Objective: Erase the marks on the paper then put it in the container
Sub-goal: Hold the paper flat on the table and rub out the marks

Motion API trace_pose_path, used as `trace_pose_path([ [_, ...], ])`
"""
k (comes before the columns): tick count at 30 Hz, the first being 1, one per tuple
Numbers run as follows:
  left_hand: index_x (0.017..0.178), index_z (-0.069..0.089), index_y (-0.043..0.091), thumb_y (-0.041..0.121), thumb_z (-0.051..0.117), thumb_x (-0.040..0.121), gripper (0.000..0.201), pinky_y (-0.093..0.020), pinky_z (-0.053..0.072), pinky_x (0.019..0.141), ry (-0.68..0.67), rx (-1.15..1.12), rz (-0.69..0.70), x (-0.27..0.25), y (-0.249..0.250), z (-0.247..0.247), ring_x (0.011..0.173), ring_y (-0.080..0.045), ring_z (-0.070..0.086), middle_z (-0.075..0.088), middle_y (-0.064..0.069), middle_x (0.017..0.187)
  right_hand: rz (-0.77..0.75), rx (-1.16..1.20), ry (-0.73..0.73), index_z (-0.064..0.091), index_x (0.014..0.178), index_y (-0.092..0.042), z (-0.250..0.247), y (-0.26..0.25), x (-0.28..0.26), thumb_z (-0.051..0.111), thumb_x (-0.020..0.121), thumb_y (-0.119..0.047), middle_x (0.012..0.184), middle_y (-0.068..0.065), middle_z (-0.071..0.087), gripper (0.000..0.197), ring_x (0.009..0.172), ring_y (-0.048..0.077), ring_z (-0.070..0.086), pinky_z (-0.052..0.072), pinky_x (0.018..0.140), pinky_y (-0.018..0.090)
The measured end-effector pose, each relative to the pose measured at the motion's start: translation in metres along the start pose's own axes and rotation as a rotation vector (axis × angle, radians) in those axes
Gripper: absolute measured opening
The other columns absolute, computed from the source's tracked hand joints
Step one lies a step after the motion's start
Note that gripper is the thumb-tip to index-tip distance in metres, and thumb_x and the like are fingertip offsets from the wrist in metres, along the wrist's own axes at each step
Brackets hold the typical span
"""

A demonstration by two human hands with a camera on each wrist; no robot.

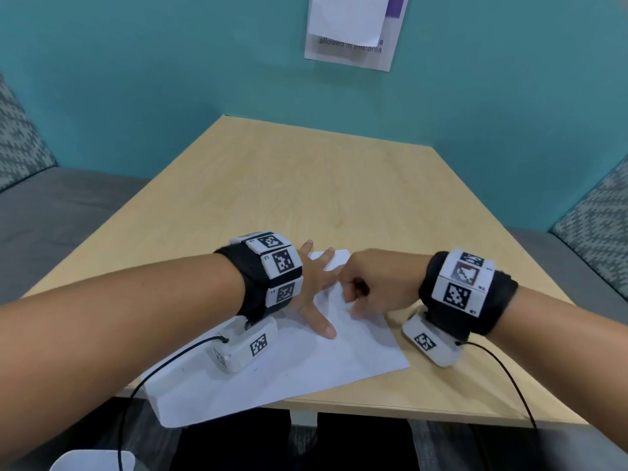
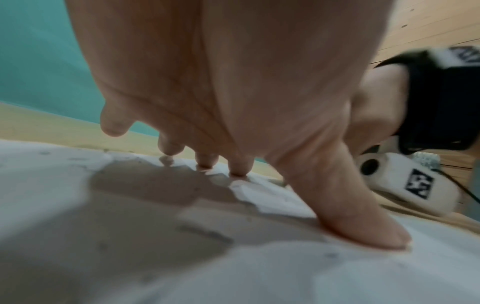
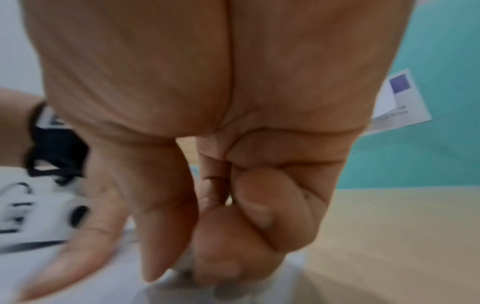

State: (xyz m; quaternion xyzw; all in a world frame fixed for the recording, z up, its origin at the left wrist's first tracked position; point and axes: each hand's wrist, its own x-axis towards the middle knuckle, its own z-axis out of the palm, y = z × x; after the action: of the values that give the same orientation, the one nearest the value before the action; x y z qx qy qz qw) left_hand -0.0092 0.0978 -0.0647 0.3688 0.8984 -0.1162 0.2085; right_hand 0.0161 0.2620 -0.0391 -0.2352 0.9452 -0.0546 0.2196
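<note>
A light wooden table (image 1: 339, 185) holds a white sheet of paper (image 1: 306, 362) at its near edge. The left hand (image 1: 314, 287) is spread flat, pinning it. The right hand (image 1: 377, 283) is curled, seemingly pinching a small eraser, hidden. Erasing appears underway; next, steady rubbing. The marks are faint, and a white object (image 1: 93, 460), possibly the container, is cut off.

Left hand (image 1: 314, 290) lies flat with fingers spread; right hand (image 1: 377, 283) is curled, its grip seemingly pinching something small.
</note>
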Motion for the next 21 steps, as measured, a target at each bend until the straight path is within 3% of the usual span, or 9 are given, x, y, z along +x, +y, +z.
trace_pose_path([
  [3, 0.155, -0.005, 0.044, 0.079, 0.057, 0.075, 0.107, -0.065, -0.003, 0.112, -0.014, 0.009, -0.006, 0.003, -0.003, 0.002, 0.145, -0.045, -0.020, -0.021, -0.007, 0.163, -0.088, 0.040, -0.072, 0.063, 0.080, -0.018, 0.011, -0.016, -0.007, 0.074, 0.082, -0.022, 0.069, -0.014, 0.056, 0.011, 0.059, 0.000, 0.050, 0.041, 0.056, 0.011],
  [8, 0.150, -0.017, 0.049, 0.081, 0.058, 0.072, 0.112, -0.066, -0.003, 0.112, -0.010, -0.005, -0.008, 0.007, -0.004, 0.004, 0.146, -0.046, -0.019, -0.020, -0.005, 0.163, 0.039, 0.008, 0.034, 0.058, 0.074, -0.025, -0.003, 0.004, -0.001, 0.072, 0.082, -0.024, 0.072, -0.012, 0.059, 0.016, 0.065, 0.008, 0.053, 0.040, 0.059, 0.019],
  [11, 0.152, -0.013, 0.048, 0.079, 0.058, 0.073, 0.111, -0.066, -0.005, 0.111, 0.000, -0.009, 0.002, 0.006, -0.007, 0.005, 0.145, -0.046, -0.020, -0.021, -0.006, 0.163, -0.014, 0.013, -0.011, 0.063, 0.083, -0.019, 0.007, -0.007, -0.005, 0.072, 0.083, -0.026, 0.082, -0.007, 0.064, 0.012, 0.070, 0.010, 0.055, 0.044, 0.063, 0.020],
  [14, 0.150, -0.016, 0.050, 0.083, 0.055, 0.072, 0.110, -0.068, 0.000, 0.111, -0.018, 0.005, 0.000, 0.009, -0.010, 0.003, 0.145, -0.046, -0.020, -0.022, -0.003, 0.163, -0.007, 0.052, -0.007, 0.066, 0.086, -0.016, 0.005, -0.006, -0.005, 0.073, 0.083, -0.026, 0.077, -0.009, 0.062, 0.012, 0.065, 0.006, 0.053, 0.042, 0.061, 0.018],
  [18, 0.149, -0.018, 0.050, 0.078, 0.056, 0.076, 0.108, -0.064, -0.003, 0.113, 0.001, 0.011, -0.005, 0.003, -0.009, -0.005, 0.146, -0.044, -0.020, -0.017, -0.004, 0.164, 0.015, 0.020, 0.031, 0.058, 0.075, -0.026, 0.000, -0.001, 0.002, 0.073, 0.083, -0.027, 0.070, -0.011, 0.059, 0.017, 0.061, 0.005, 0.052, 0.038, 0.056, 0.018],
  [21, 0.153, -0.015, 0.044, 0.070, 0.058, 0.082, 0.104, -0.057, -0.005, 0.115, 0.020, 0.001, 0.004, -0.009, -0.007, -0.013, 0.148, -0.038, -0.019, -0.016, -0.007, 0.164, 0.019, -0.002, 0.057, 0.059, 0.077, -0.022, 0.002, -0.004, 0.005, 0.073, 0.083, -0.027, 0.068, -0.011, 0.059, 0.016, 0.060, 0.005, 0.052, 0.039, 0.055, 0.018],
])
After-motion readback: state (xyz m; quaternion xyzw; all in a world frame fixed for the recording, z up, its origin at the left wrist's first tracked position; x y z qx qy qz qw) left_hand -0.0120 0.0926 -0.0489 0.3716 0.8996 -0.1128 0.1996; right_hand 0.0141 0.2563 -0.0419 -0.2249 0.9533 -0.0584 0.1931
